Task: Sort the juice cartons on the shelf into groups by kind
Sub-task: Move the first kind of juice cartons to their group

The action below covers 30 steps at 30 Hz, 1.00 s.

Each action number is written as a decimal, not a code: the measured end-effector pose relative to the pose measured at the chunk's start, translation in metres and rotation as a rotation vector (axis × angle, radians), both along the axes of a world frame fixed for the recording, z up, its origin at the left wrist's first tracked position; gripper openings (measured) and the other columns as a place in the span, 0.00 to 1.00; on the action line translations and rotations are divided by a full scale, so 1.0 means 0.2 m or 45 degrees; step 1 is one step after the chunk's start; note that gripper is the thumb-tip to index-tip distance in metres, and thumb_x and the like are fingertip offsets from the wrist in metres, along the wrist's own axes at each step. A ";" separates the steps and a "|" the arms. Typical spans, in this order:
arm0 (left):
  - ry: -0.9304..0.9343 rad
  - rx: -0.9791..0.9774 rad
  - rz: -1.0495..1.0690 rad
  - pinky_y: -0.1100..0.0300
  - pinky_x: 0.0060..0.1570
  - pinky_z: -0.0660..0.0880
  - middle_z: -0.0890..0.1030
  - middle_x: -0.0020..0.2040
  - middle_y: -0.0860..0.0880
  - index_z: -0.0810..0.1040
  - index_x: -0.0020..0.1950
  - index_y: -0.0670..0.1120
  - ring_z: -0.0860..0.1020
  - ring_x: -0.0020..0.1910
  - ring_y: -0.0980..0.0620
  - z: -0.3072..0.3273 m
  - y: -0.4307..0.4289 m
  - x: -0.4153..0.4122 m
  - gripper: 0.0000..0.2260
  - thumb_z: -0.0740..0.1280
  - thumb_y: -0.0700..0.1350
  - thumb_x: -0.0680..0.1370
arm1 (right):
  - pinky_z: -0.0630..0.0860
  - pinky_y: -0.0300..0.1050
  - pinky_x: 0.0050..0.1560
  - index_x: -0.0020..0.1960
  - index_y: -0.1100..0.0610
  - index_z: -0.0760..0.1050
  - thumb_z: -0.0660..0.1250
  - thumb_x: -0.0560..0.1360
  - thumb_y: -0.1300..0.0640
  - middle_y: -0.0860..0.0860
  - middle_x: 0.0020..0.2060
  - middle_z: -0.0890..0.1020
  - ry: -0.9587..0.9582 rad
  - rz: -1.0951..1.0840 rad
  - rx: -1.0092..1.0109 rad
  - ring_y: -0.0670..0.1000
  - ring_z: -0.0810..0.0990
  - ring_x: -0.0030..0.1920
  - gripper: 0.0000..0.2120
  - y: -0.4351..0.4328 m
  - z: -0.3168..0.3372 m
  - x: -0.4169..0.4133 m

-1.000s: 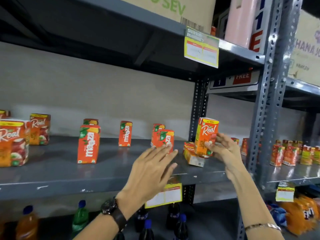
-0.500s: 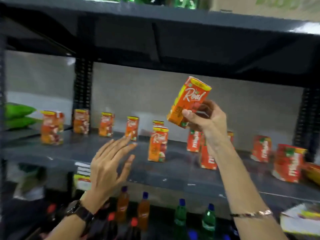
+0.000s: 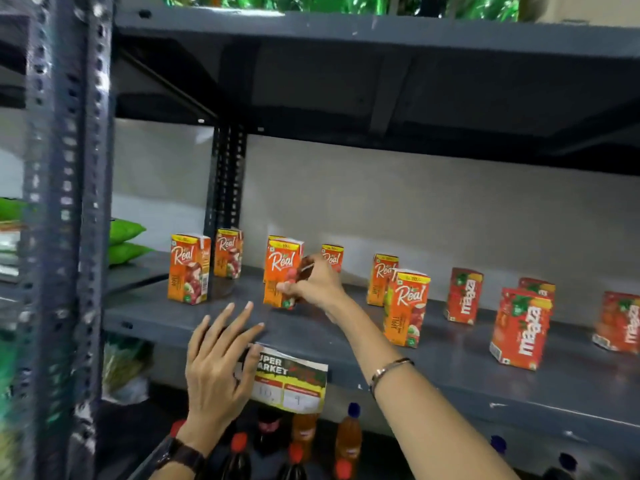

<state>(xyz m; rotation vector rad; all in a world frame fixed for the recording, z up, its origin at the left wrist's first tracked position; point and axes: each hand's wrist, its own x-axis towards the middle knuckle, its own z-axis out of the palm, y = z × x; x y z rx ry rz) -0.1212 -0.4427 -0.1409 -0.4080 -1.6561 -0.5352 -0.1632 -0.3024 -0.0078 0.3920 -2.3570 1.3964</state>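
Observation:
My right hand grips an orange Real carton and holds it upright on the grey shelf, among other Real cartons. Two of them stand to its left, and more stand to the right, one near the front. Red Maaza cartons stand further right. My left hand hovers open at the shelf's front edge, below the held carton, holding nothing.
A price label hangs on the shelf's front edge. Drink bottles stand on the level below. A perforated steel upright rises at the left, with green packets behind it. Another shelf board runs overhead.
My right hand has carried the Real carton from the right end of the shelf leftwards and brought it down onto the shelf among the Real cartons. My left hand followed along, still open.

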 end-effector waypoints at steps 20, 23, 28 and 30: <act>0.135 0.225 -0.361 0.51 0.68 0.62 0.74 0.65 0.44 0.73 0.62 0.45 0.67 0.69 0.51 0.26 0.59 0.24 0.17 0.53 0.50 0.80 | 0.76 0.37 0.49 0.56 0.55 0.71 0.73 0.68 0.59 0.48 0.48 0.76 0.703 0.058 -0.243 0.47 0.77 0.49 0.19 0.57 0.25 0.61; 0.127 0.241 -0.578 0.57 0.68 0.61 0.74 0.64 0.45 0.74 0.61 0.45 0.67 0.69 0.53 0.32 0.98 0.36 0.16 0.53 0.50 0.80 | 0.77 0.41 0.50 0.54 0.55 0.73 0.73 0.68 0.59 0.48 0.46 0.77 0.851 -0.123 -0.226 0.47 0.78 0.48 0.17 0.90 0.27 0.80; 0.037 0.117 -0.913 0.55 0.68 0.61 0.73 0.66 0.48 0.73 0.62 0.48 0.66 0.69 0.54 0.34 1.59 0.60 0.16 0.53 0.50 0.80 | 0.76 0.38 0.45 0.52 0.54 0.75 0.74 0.68 0.56 0.48 0.45 0.79 0.985 -0.595 -0.092 0.43 0.78 0.46 0.15 1.56 0.21 1.06; 0.002 0.014 -1.023 0.58 0.68 0.61 0.72 0.66 0.50 0.73 0.62 0.49 0.66 0.69 0.55 0.34 1.80 0.69 0.16 0.53 0.51 0.80 | 0.77 0.39 0.43 0.51 0.52 0.75 0.74 0.67 0.55 0.48 0.45 0.80 0.947 -0.741 -0.118 0.45 0.79 0.47 0.14 1.82 0.16 1.14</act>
